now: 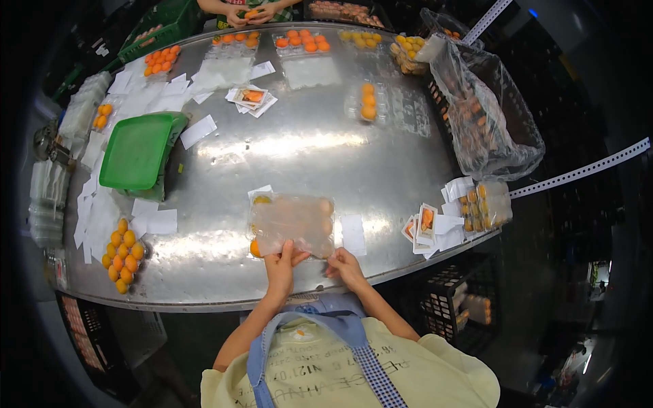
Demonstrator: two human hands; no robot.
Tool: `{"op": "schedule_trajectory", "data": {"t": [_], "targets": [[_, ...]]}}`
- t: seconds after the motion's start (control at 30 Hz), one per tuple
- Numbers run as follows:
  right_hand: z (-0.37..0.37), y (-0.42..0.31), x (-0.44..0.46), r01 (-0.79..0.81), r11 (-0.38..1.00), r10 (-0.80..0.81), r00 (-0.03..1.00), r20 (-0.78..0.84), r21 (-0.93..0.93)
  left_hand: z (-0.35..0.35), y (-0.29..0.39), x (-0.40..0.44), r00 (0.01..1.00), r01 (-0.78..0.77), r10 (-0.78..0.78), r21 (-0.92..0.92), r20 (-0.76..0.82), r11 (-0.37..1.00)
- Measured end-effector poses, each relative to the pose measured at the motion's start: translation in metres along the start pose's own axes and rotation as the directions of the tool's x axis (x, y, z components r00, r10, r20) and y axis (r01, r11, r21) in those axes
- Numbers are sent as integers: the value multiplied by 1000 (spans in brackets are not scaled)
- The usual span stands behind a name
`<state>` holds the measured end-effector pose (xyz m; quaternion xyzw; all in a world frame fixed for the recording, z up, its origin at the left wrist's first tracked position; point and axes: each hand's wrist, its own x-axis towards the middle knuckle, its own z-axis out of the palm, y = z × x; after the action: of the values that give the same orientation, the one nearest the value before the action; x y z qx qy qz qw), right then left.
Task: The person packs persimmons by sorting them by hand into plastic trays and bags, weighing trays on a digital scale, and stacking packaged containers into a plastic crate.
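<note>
A flat clear plastic fruit box (292,221) with a clouded lid lies in front of me at the table's near edge. Orange and yellow fruit (256,248) shows at its left side; the rest is blurred through the lid. My left hand (280,268) grips the box's near edge, its fingers on the lid. At the near right corner, my right hand (347,268) has its fingers curled and pinched on the box's edge. A white paper slip (353,234) lies just right of the box, and another paper (261,192) sticks out behind it.
A green tub (138,151) stands on papers at left, near a tray of orange fruit (124,256). Picture cards (426,223) and stacked fruit boxes (484,206) sit at right. A plastic-lined crate (476,115) stands beyond. Across the table, another person's hands (250,13) hold fruit.
</note>
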<state>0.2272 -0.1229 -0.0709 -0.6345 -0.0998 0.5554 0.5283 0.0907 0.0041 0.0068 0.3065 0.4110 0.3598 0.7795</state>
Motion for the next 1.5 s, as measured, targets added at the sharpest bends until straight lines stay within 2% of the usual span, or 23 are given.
{"op": "schedule_trajectory", "data": {"t": [0.07,0.1,0.17,0.23,0.37,0.43,0.53,0.63,0.73,0.87,0.97,1.13,1.17,1.2,1.27,1.3,1.4,1.5], "targets": [[-6,8,6,-9,998,10,1000,12,-56,7,3,0,999,-9,9,-11,-53,1000],[-6,13,8,-17,996,12,999,-47,-90,7,5,-1,995,-2,1,-10,-95,1000],[-13,29,15,-10,997,5,997,-74,-71,-4,19,17,999,-22,23,12,-47,1000],[-19,30,14,40,994,-43,999,-25,-100,-1,43,31,999,-13,14,27,-41,1000],[-20,14,15,-6,991,8,1000,18,-135,10,59,78,999,-37,37,36,-10,999],[-21,9,13,-7,988,12,999,35,-154,27,78,100,998,-5,3,32,58,999],[-25,5,13,-26,979,42,997,72,-202,34,96,137,983,91,-78,-74,167,993],[-25,5,12,-25,980,42,996,80,-200,27,96,164,984,158,-156,-12,86,987],[-23,0,11,-32,981,49,995,82,-192,1,89,176,997,21,-40,254,69,967],[-27,1,13,-53,987,66,994,84,-153,-56,72,169,989,-82,123,370,-88,925],[-30,1,11,-61,992,68,996,60,-115,-104,59,145,959,-65,155,346,-239,936],[-53,-12,11,-65,980,69,998,10,-186,-174,50,72,858,-24,173,298,-483,954],[-62,-13,14,-83,964,87,996,6,-251,-188,47,56,841,-41,189,287,-507,957],[-73,-18,16,-38,904,35,999,-14,-426,-202,42,41,824,-59,202,275,-529,960],[-85,-34,20,36,686,-81,996,-27,-727,-218,37,12,782,-30,193,273,-592,962],[-86,-44,23,147,528,-298,954,-20,-836,-222,32,-1,765,-51,189,235,-616,971],[-61,-85,31,248,501,-414,910,23,-829,-225,14,-26,740,-97,178,159,-649,983],[-25,-103,41,419,380,-477,853,213,-825,-222,-3,-41,744,-118,172,126,-645,985]]}}
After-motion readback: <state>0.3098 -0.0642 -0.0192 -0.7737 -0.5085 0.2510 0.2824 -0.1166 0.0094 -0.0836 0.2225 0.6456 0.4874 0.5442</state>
